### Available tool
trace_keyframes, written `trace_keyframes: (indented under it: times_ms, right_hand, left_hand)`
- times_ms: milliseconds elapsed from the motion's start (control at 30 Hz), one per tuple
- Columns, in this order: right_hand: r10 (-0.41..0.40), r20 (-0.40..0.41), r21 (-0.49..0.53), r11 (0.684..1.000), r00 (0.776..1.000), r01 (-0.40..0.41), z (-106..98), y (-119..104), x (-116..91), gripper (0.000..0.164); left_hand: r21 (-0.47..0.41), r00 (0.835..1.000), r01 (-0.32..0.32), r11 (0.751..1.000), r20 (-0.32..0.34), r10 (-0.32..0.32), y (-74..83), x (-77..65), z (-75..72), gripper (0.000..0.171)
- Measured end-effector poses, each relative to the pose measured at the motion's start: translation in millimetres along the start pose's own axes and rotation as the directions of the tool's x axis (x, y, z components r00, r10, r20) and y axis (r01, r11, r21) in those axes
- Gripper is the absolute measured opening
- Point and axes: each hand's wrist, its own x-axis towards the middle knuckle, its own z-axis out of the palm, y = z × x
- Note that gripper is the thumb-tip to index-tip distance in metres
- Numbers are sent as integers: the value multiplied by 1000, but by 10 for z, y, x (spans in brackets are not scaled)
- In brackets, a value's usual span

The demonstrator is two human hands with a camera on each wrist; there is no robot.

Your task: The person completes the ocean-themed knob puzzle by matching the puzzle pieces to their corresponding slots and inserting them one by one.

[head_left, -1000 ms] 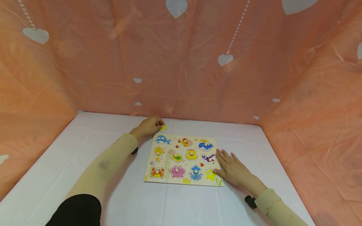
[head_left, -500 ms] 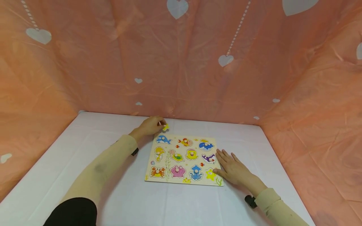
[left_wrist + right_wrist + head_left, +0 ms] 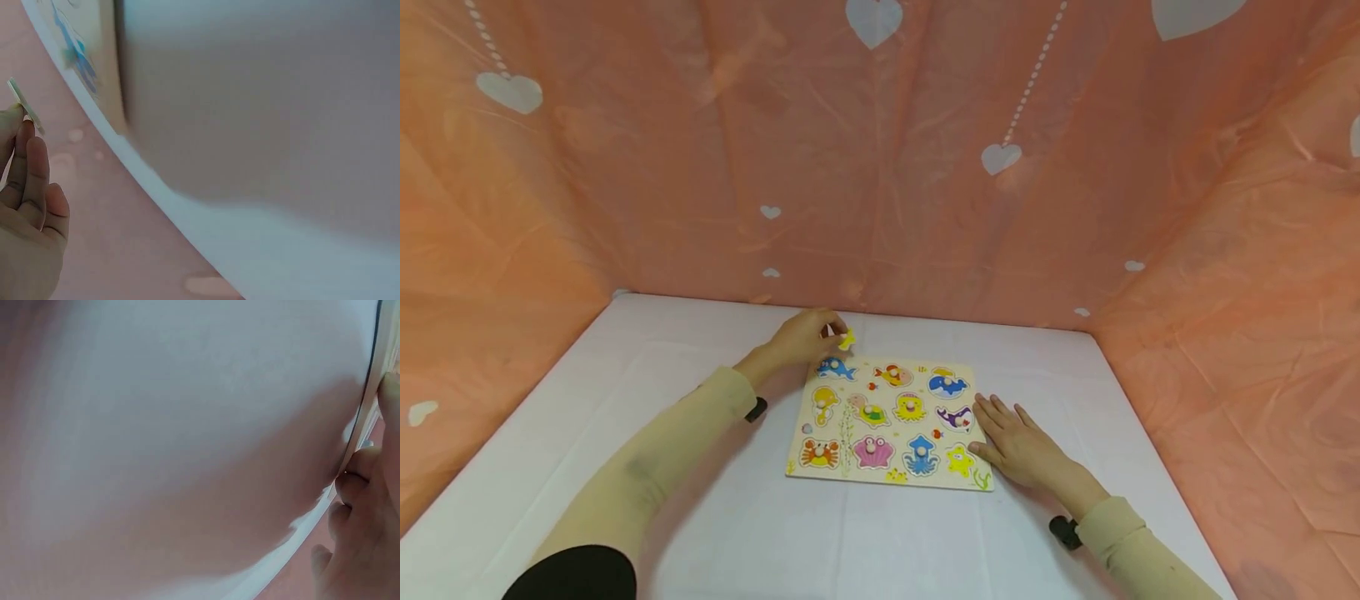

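Observation:
My left hand (image 3: pixel 808 337) pinches a small yellow puzzle piece (image 3: pixel 847 339) between thumb and fingertips, just above the far left corner of a wooden peg puzzle board (image 3: pixel 891 473). Seen in the left wrist view, the thin piece (image 3: pixel 26 105) stands edge-on at the fingertips, over the level of the board. My right hand (image 3: pixel 1022 450) lies with fingers extended along the board's right edge, its thumb at the edge beside a yellow star (image 3: pixel 959 460). In the right wrist view the fingers (image 3: pixel 353 487) touch the board's side.
Knobbed sea-animal pieces fill the board, among them a crab (image 3: pixel 819 453), a pink shell (image 3: pixel 873 452) and a blue squid (image 3: pixel 921 456). A white cloth (image 3: pixel 737 517) covers the table. An orange curtain with pale hearts (image 3: pixel 880 208) stands behind and at both sides.
My left hand has moved slightly right with the yellow piece, which is now raised and turned more upright near the board's far left corner. My right hand has stayed in place.

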Motion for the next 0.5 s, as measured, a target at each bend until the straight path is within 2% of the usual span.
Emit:
trace_keyframes:
  times_ms: [267, 500]
  right_hand:
    - [2, -4, 11, 1000, 1000, -2, -13, -1, 9, 75]
    - [-7, -14, 10, 1000, 1000, 7, -7, -1, -3, 71]
  left_hand:
    - [80, 993, -118, 990, -16, 119, 121, -111, 100, 18]
    - [86, 986, -167, 982, -15, 168, 329, -251, 182, 16]
